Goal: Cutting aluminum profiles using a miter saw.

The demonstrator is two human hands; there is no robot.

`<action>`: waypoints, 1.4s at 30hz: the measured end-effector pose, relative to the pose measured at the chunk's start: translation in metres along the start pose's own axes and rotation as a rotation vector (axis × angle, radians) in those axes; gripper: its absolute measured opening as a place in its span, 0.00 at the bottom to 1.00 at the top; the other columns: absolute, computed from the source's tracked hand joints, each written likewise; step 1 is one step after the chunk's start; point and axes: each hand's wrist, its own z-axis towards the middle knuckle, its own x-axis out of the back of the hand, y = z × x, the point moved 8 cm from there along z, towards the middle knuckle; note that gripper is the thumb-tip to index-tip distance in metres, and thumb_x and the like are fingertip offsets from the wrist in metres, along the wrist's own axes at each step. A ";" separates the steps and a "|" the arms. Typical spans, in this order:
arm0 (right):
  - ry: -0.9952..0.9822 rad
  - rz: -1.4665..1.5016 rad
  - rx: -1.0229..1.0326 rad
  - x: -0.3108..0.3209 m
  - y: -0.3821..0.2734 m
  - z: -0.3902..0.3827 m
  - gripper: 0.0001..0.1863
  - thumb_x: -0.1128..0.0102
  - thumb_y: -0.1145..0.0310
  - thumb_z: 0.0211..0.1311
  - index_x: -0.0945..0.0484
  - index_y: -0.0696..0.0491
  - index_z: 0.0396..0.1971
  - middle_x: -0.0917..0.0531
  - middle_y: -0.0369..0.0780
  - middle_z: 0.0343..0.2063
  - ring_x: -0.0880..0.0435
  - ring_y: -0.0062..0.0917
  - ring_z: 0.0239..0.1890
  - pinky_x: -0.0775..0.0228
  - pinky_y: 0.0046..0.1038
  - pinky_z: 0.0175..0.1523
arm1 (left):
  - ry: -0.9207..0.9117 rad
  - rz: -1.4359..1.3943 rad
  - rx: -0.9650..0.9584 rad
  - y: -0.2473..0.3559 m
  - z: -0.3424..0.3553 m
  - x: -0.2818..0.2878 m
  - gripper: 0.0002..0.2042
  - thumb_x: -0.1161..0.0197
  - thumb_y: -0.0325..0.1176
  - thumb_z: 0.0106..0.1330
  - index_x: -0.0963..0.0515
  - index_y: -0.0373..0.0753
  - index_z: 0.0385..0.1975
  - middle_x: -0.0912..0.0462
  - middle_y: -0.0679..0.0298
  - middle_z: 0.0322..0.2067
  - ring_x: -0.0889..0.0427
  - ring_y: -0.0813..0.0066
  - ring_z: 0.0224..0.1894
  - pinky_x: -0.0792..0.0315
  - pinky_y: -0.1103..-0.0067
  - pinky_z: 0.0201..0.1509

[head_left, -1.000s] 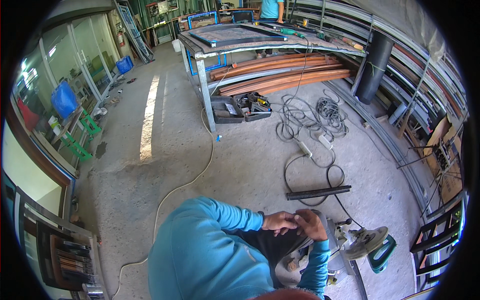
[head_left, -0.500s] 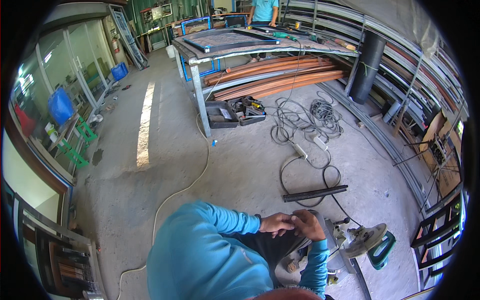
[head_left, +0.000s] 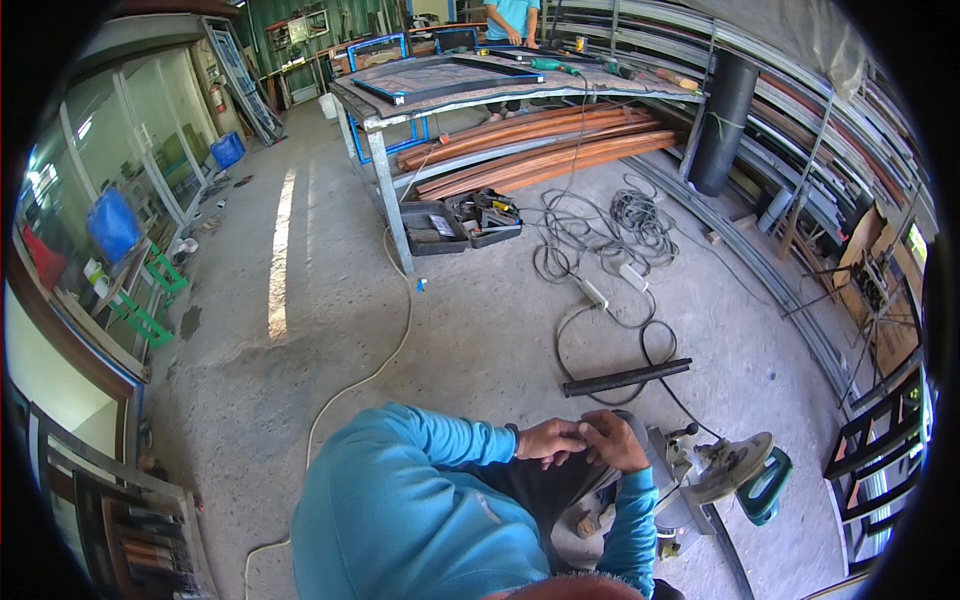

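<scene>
1. Currently, the left hand (head_left: 548, 440) and the right hand (head_left: 612, 441) meet in front of the torso, fingers curled together; whether they pinch a small part cannot be told.
2. Judged step: adjusting or preparing something at the hands, beside the grey metal chop saw with green motor housing (head_left: 722, 472).
3. The saw stands on the concrete floor (head_left: 480, 330) at 3 o'clock from the right hand, near but apart.
4. The black rubber strip (head_left: 626, 377) lies at 12 o'clock, apart.
5. Any next move calls for freeing one hand to reach right.
</scene>
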 end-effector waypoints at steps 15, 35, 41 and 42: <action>0.015 -0.136 0.043 0.004 0.023 0.001 0.25 0.39 0.55 0.69 0.25 0.63 0.53 0.16 0.42 0.28 0.16 0.25 0.26 0.23 0.27 0.29 | -0.135 -0.196 0.206 0.010 0.000 -0.020 0.12 0.45 0.38 0.75 0.25 0.45 0.54 0.35 0.71 0.14 0.38 0.82 0.12 0.38 0.80 0.16; 0.186 -0.702 0.022 0.053 0.061 -0.111 0.31 0.37 0.45 0.63 0.22 0.59 0.52 0.14 0.46 0.34 0.13 0.38 0.37 0.21 0.38 0.43 | 1.035 0.518 -0.314 0.269 0.202 0.435 0.33 0.36 0.50 0.68 0.34 0.35 0.65 0.21 0.56 0.39 0.23 0.72 0.30 0.29 0.74 0.28; 0.157 -0.586 -0.150 0.036 0.112 -0.118 0.34 0.38 0.42 0.63 0.22 0.58 0.53 0.14 0.45 0.33 0.14 0.37 0.36 0.21 0.38 0.41 | 1.225 0.559 -0.332 0.319 0.178 0.515 0.38 0.31 0.49 0.66 0.37 0.33 0.70 0.21 0.56 0.28 0.25 0.66 0.21 0.30 0.70 0.21; 0.154 -0.612 -0.127 0.032 0.107 -0.119 0.35 0.37 0.40 0.61 0.23 0.58 0.54 0.14 0.47 0.36 0.13 0.39 0.39 0.21 0.39 0.44 | 1.308 0.610 -0.280 0.324 0.169 0.518 0.40 0.30 0.48 0.65 0.39 0.33 0.71 0.19 0.54 0.29 0.23 0.60 0.22 0.27 0.67 0.21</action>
